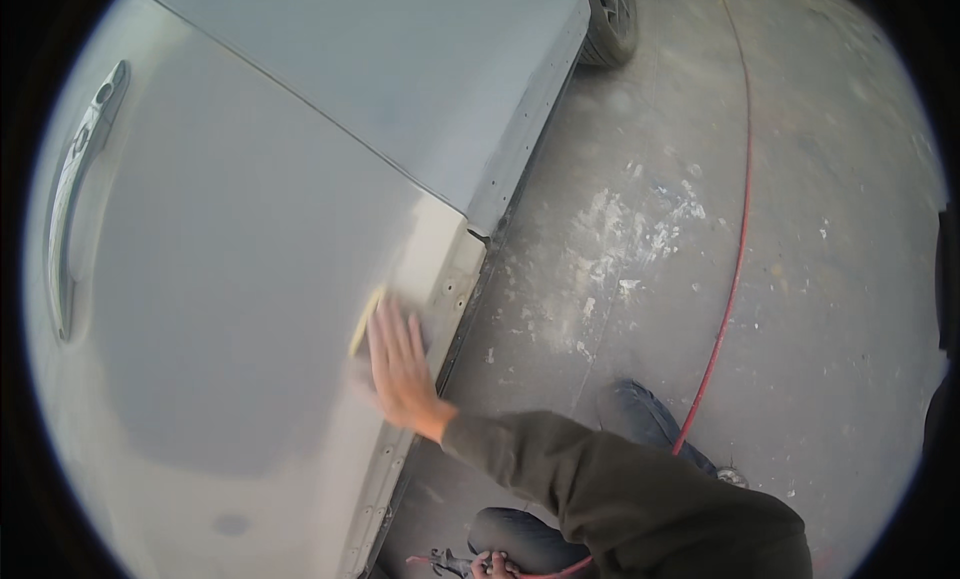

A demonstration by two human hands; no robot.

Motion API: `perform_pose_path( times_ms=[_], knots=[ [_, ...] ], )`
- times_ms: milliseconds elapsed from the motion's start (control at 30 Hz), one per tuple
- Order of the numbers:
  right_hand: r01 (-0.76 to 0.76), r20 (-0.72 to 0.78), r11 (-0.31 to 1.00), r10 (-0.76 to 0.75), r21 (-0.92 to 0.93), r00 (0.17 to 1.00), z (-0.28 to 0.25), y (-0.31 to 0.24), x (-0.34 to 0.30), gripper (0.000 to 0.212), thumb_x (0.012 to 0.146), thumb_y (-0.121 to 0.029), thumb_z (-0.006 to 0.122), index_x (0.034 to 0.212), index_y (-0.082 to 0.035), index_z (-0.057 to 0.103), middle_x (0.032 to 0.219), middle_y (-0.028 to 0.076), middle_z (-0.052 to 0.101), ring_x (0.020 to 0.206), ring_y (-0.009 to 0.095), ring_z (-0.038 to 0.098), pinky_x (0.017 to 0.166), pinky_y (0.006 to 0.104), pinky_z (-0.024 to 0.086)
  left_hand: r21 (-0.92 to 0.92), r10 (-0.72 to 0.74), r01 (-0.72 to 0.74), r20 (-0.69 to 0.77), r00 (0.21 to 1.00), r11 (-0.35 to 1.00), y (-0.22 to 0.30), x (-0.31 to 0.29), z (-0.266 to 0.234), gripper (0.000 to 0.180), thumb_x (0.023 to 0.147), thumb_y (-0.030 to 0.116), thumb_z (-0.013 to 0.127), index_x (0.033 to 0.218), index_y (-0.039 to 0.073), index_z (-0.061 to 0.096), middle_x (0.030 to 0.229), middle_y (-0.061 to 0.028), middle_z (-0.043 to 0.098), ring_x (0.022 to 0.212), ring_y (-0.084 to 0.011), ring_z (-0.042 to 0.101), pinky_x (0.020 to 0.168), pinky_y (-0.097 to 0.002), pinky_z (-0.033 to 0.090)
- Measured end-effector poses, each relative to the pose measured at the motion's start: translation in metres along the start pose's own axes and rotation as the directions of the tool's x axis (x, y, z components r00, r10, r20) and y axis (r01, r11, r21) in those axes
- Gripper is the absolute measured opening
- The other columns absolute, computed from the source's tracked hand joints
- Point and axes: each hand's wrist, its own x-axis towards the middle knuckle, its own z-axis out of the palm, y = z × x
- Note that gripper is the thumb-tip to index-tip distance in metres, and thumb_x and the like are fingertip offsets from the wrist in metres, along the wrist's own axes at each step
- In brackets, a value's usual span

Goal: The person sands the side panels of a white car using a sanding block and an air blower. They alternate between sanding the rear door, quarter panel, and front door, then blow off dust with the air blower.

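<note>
My right hand point(402, 364) lies flat with its fingers stretched over a thin pale yellow sanding pad point(366, 324), pressing it to the car door point(235, 249) near the door's lower edge. Only one edge of the pad shows past the fingers. The door has a broad dull grey patch with a paler border. At the bottom of the picture, by my knee, my left hand point(492, 565) has its fingers curled round what looks like an air blow gun point(450, 562) with a red hose; most of this hand is cut off by the frame.
A chrome door handle point(85, 179) sits at the far left. Beyond the door seam are another grey panel point(430, 69) and a wheel point(610, 19). A red hose point(742, 239) runs across the concrete floor point(830, 309), which has white splotches. My bent legs point(650, 414) are below.
</note>
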Motion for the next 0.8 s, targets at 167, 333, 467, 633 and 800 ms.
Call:
perform_pose_path(
  times_ms=[167,333,467,633,800],
  knots=[
    [-0.122,0.034,0.991,0.124,-0.055,0.992,-0.036,0.06,0.04,0.08,0.099,-0.034,0.051,0.151,0.013,0.013,0.159,0.033,0.012,0.15,0.043,0.008,0.121,0.0557,0.006,0.017,-0.036,0.036,0.038,0.999,0.999,-0.001,0.023,-0.001,0.022,0.086,0.0,0.066,0.102,0.012,0.057,0.083,-0.0073,0.065,0.061,-0.0154,0.055,0.05,-0.0272,0.043],
    [-0.245,-0.115,0.957,0.264,0.156,0.958,-0.024,0.041,0.036,0.075,0.101,-0.029,0.046,0.151,0.014,0.009,0.159,0.033,0.01,0.15,0.044,0.008,0.12,0.0556,0.008,0.005,0.011,-0.011,-0.043,0.999,1.0,0.001,0.003,0.002,0.021,0.085,-0.001,0.066,0.101,0.011,0.057,0.083,-0.0069,0.065,0.061,-0.0149,0.055,0.051,-0.0268,0.043],
    [-0.231,-0.074,0.941,0.256,0.249,0.964,-0.029,0.054,0.031,0.074,0.102,-0.028,0.047,0.151,0.013,0.011,0.158,0.035,0.01,0.149,0.047,0.01,0.12,0.0563,0.01,0.018,-0.008,0.008,0.014,1.0,1.0,0.0,0.017,-0.001,0.02,0.085,0.0,0.067,0.1,0.01,0.058,0.083,-0.0073,0.065,0.062,-0.0139,0.055,0.051,-0.0252,0.043],
    [-0.248,-0.138,0.924,0.296,0.29,0.945,-0.033,0.056,0.034,0.071,0.103,-0.027,0.044,0.151,0.014,0.012,0.158,0.034,0.011,0.149,0.045,0.01,0.121,0.0524,0.012,-0.001,0.02,-0.02,0.05,0.999,1.0,0.005,0.008,0.002,0.021,0.085,-0.002,0.066,0.098,0.011,0.057,0.081,-0.0089,0.066,0.058,-0.0139,0.054,0.048,-0.0237,0.041],
    [-0.223,-0.081,0.91,0.267,0.35,0.96,-0.046,0.077,0.051,0.07,0.103,-0.025,0.044,0.15,0.016,0.012,0.156,0.038,0.011,0.148,0.049,0.01,0.12,0.054,0.012,-0.008,-0.034,0.034,0.051,0.998,0.999,0.01,0.012,0.001,0.022,0.085,-0.003,0.066,0.099,0.012,0.057,0.08,-0.009,0.066,0.056,-0.0134,0.053,0.047,-0.0233,0.041]
  ],
)
